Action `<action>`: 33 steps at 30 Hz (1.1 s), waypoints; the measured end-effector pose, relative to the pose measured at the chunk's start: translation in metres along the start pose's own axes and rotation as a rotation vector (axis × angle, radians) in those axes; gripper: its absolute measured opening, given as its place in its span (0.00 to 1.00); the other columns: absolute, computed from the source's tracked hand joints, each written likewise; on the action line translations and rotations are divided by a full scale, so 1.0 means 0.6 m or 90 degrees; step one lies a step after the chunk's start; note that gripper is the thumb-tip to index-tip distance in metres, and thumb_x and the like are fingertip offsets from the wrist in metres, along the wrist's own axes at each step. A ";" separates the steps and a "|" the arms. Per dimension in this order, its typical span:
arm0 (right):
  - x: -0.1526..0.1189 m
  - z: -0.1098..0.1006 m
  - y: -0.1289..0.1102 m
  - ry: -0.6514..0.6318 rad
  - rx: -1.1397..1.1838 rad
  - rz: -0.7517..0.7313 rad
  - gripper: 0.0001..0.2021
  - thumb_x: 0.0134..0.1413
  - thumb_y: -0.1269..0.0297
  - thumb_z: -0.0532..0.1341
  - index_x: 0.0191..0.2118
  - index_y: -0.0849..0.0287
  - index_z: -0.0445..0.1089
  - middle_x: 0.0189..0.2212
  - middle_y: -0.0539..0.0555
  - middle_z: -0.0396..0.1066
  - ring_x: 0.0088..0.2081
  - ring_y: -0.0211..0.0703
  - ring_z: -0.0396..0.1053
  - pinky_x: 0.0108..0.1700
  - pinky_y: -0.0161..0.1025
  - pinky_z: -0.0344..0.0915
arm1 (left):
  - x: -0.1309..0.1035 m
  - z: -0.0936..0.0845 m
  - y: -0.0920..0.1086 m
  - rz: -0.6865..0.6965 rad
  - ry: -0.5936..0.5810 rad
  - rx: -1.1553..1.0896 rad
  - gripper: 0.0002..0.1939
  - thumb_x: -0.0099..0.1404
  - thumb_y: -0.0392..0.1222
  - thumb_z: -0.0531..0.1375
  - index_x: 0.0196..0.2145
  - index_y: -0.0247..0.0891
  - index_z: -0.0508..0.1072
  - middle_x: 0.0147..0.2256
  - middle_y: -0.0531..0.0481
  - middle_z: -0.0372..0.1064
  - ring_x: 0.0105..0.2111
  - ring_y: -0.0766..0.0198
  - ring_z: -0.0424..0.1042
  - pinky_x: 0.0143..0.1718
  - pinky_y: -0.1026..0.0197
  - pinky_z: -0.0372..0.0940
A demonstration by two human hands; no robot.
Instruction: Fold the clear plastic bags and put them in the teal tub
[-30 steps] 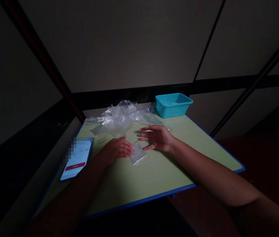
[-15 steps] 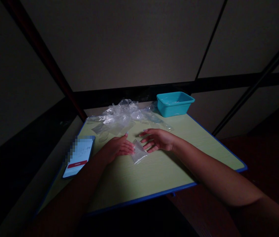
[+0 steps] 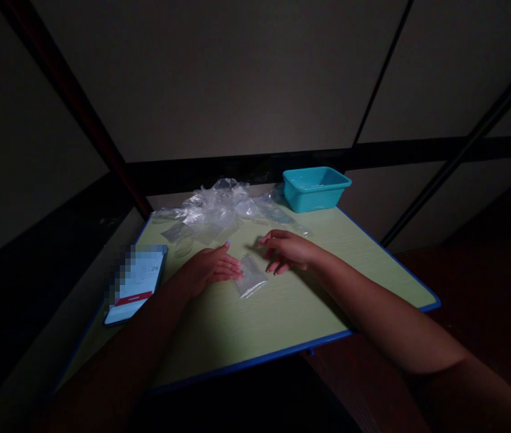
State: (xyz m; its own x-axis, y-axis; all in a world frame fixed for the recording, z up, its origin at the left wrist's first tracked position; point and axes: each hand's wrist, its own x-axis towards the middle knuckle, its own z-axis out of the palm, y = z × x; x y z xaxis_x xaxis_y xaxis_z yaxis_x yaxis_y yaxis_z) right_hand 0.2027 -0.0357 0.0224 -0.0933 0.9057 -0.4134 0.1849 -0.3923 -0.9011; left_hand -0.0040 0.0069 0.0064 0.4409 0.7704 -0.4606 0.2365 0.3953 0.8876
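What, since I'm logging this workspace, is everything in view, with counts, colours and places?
flat plastic packet: one, clear, on the table between the hands
loose plastic pile: one, pieces too tangled to count, clear, far side
tub: one, turquoise, far right corner
phone: one, dark edge, pale screen with red bar, left side
table: one, pale green with blue edging, centre
wall panels: several, greyish with dark bands, behind
floor: one, dark reddish, right
left hand: one, bare, fingers at the packet's left edge
right hand: one, bare, fingers curled, right of the packet
forearms: two, bare, entering from below
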 end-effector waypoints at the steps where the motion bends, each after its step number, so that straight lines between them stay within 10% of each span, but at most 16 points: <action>1: 0.001 0.000 0.001 -0.017 -0.006 0.010 0.09 0.58 0.58 0.56 0.41 0.57 0.60 0.27 0.50 0.65 0.19 0.39 0.71 0.16 0.32 0.66 | -0.001 0.001 0.001 -0.002 -0.002 -0.002 0.25 0.66 0.53 0.52 0.25 0.29 0.76 0.28 0.37 0.76 0.29 0.58 0.77 0.38 0.60 0.70; 18: -0.009 0.006 0.007 -0.134 0.023 -0.099 0.10 0.56 0.55 0.58 0.38 0.56 0.63 0.39 0.49 0.68 0.21 0.28 0.68 0.24 0.31 0.69 | -0.007 0.010 0.007 0.004 0.014 0.000 0.25 0.61 0.57 0.56 0.24 0.30 0.75 0.26 0.39 0.76 0.29 0.58 0.77 0.38 0.60 0.70; 24: 0.014 0.005 0.028 -0.178 -0.014 -0.193 0.20 0.45 0.47 0.65 0.28 0.62 0.68 0.29 0.51 0.72 0.27 0.32 0.67 0.29 0.30 0.64 | -0.005 0.013 0.003 0.023 0.017 -0.016 0.24 0.59 0.58 0.58 0.25 0.29 0.73 0.23 0.42 0.74 0.25 0.60 0.75 0.34 0.61 0.69; 29: 0.017 0.009 0.033 -0.169 -0.048 -0.289 0.22 0.49 0.45 0.62 0.26 0.63 0.70 0.23 0.52 0.72 0.25 0.34 0.65 0.31 0.33 0.60 | 0.010 0.010 -0.006 0.212 0.130 0.040 0.20 0.54 0.55 0.61 0.33 0.33 0.70 0.26 0.50 0.71 0.16 0.70 0.64 0.18 0.66 0.59; 33: 0.005 0.008 0.026 -0.154 -0.039 -0.352 0.21 0.53 0.46 0.59 0.27 0.63 0.72 0.21 0.52 0.71 0.25 0.36 0.67 0.33 0.35 0.61 | 0.023 0.017 -0.017 0.364 0.162 0.047 0.21 0.47 0.49 0.67 0.36 0.35 0.70 0.35 0.47 0.71 0.35 0.61 0.71 0.36 0.60 0.66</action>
State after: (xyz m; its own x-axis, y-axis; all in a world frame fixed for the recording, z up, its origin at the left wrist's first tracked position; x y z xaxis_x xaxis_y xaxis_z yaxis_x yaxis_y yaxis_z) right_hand 0.2004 -0.0396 0.0064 -0.4095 0.9078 0.0901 0.1010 0.1433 -0.9845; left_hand 0.0085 0.0081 -0.0092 0.2973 0.9484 0.1104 0.0879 -0.1423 0.9859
